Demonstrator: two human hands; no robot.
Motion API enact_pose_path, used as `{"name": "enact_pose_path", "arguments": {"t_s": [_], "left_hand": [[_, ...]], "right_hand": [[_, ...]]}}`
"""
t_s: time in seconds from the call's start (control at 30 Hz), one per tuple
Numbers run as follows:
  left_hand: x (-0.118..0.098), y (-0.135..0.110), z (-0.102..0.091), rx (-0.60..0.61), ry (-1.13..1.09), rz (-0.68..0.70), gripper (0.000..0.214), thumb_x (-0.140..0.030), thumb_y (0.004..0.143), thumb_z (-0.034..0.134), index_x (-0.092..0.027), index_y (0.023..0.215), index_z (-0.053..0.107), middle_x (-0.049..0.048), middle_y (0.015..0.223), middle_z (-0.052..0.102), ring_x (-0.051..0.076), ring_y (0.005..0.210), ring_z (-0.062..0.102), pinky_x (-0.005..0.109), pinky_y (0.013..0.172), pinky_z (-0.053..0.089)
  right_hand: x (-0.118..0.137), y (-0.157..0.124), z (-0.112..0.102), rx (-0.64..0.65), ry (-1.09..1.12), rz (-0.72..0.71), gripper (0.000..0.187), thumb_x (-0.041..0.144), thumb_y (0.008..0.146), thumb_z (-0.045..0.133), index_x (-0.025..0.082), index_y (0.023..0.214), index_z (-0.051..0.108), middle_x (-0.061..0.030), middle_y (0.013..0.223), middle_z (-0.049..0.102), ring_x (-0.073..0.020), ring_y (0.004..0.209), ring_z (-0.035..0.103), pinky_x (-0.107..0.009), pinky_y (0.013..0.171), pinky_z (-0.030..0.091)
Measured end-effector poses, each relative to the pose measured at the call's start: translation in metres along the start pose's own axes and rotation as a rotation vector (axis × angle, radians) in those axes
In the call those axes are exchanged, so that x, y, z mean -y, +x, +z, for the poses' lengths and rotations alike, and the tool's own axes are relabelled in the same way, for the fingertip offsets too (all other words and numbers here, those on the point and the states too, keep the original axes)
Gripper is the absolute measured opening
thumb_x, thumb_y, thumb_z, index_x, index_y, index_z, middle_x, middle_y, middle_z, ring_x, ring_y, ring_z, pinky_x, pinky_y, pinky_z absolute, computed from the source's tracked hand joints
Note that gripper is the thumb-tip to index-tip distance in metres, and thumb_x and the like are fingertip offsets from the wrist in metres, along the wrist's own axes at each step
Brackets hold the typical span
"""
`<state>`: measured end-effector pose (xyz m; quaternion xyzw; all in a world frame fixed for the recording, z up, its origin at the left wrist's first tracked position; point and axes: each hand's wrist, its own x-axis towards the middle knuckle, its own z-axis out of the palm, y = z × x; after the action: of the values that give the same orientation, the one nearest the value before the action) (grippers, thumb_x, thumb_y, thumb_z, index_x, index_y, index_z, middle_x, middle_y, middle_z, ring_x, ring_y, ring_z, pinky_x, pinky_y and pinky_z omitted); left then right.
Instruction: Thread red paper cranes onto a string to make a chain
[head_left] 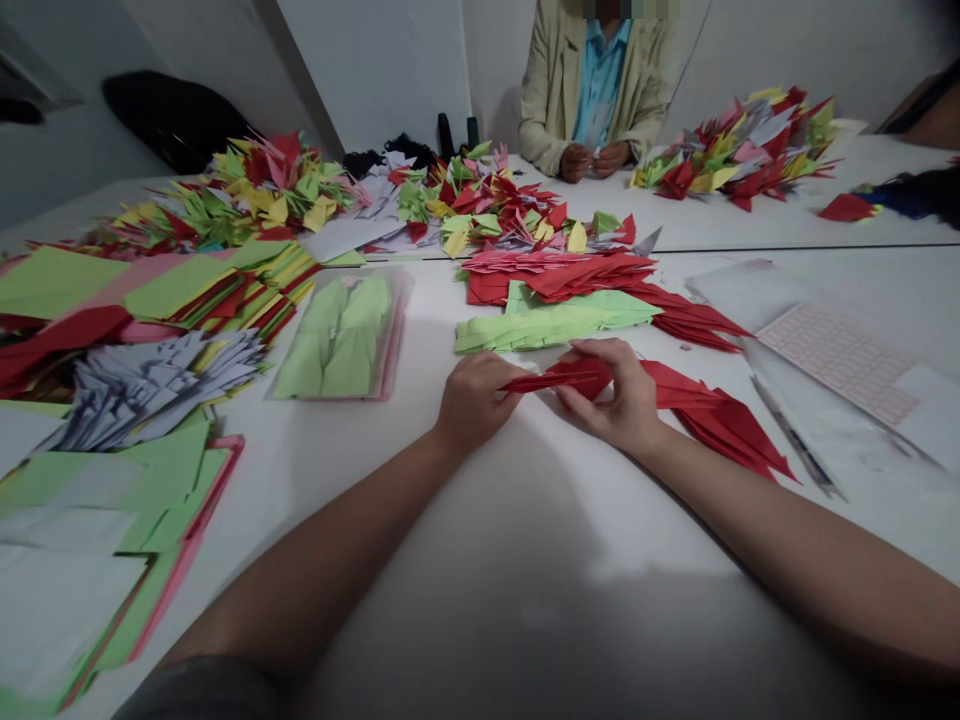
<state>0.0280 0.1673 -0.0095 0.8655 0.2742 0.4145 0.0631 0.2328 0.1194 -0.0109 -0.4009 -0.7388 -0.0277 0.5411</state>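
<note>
Between my two hands, a little above the white table (465, 560), is a folded piece of red paper (574, 376). My left hand (474, 400) pinches its narrow left end between thumb and fingers. Curled around its wider right part, my right hand (619, 395) grips it with thumb and index finger. Just beyond my hands lies a row of folded light green papers (555, 322). Behind that are stacked folded red papers (525, 280). More folded red papers (720, 410) fan out beside my right wrist, partly hidden by it.
Left, flat coloured sheets (67, 280), folded grey papers (157, 380) and a clear packet of green paper (337, 335). Piles of folded paper (277, 190) line the back. Right, a printed sheet (840, 355) and a pen (799, 435). A person (592, 100) sits opposite, holding something small and white.
</note>
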Motion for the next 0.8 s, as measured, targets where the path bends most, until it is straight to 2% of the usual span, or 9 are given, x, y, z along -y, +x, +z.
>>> {"name": "enact_pose_path", "arguments": {"t_s": [0.1, 0.17, 0.37, 0.43, 0.7, 0.8], "left_hand": [[-0.001, 0.001, -0.001, -0.007, 0.002, 0.007, 0.012, -0.017, 0.085, 0.061, -0.021, 0.091, 0.071, 0.0005, 0.081, 0.072, 0.016, 0.079, 0.063, 0.030, 0.076, 0.048], [-0.001, 0.001, -0.001, -0.008, 0.007, -0.004, 0.013, -0.018, 0.085, 0.060, -0.021, 0.090, 0.071, 0.0012, 0.081, 0.072, 0.016, 0.080, 0.063, 0.030, 0.076, 0.049], [0.000, 0.000, 0.001, -0.005, -0.004, -0.018, 0.011, -0.019, 0.085, 0.061, -0.021, 0.090, 0.071, 0.0014, 0.081, 0.072, 0.017, 0.080, 0.063, 0.030, 0.076, 0.049], [0.000, 0.000, 0.001, -0.006, -0.004, -0.023, 0.010, -0.019, 0.085, 0.063, -0.022, 0.090, 0.070, 0.0013, 0.081, 0.072, 0.017, 0.080, 0.063, 0.030, 0.077, 0.049], [-0.011, 0.005, -0.006, -0.094, -0.013, -0.003, 0.021, -0.023, 0.084, 0.062, -0.019, 0.105, 0.061, 0.0065, 0.098, 0.070, 0.020, 0.092, 0.062, 0.038, 0.086, 0.049], [-0.015, 0.006, -0.007, -0.137, -0.005, 0.041, 0.016, -0.024, 0.086, 0.059, -0.019, 0.101, 0.059, 0.0070, 0.096, 0.068, 0.021, 0.092, 0.062, 0.038, 0.084, 0.049]], "right_hand": [[-0.001, 0.000, -0.001, -0.004, 0.034, 0.017, 0.056, 0.031, 0.076, 0.075, 0.023, 0.125, 0.048, -0.0080, 0.099, 0.067, -0.0253, 0.089, 0.065, -0.042, 0.078, 0.051], [-0.002, 0.000, -0.002, -0.006, 0.062, 0.011, 0.054, 0.033, 0.077, 0.073, 0.023, 0.124, 0.048, -0.0090, 0.101, 0.066, -0.0260, 0.090, 0.064, -0.043, 0.078, 0.051], [0.000, 0.000, -0.002, 0.024, 0.016, -0.053, 0.019, 0.021, 0.085, 0.061, 0.023, 0.103, 0.058, -0.0064, 0.093, 0.069, -0.0230, 0.085, 0.064, -0.042, 0.077, 0.050], [0.001, 0.001, -0.001, 0.025, 0.011, -0.064, 0.014, 0.016, 0.085, 0.060, 0.023, 0.098, 0.060, -0.0051, 0.090, 0.070, -0.0216, 0.082, 0.064, -0.041, 0.078, 0.050], [0.000, 0.003, 0.000, 0.007, -0.001, -0.057, 0.014, 0.017, 0.089, 0.056, 0.024, 0.099, 0.063, -0.0040, 0.089, 0.071, -0.0201, 0.082, 0.065, -0.038, 0.076, 0.048], [-0.001, 0.001, 0.002, 0.010, 0.010, -0.058, 0.015, 0.016, 0.087, 0.058, 0.024, 0.098, 0.062, -0.0035, 0.090, 0.071, -0.0193, 0.080, 0.065, -0.037, 0.074, 0.049]]}}
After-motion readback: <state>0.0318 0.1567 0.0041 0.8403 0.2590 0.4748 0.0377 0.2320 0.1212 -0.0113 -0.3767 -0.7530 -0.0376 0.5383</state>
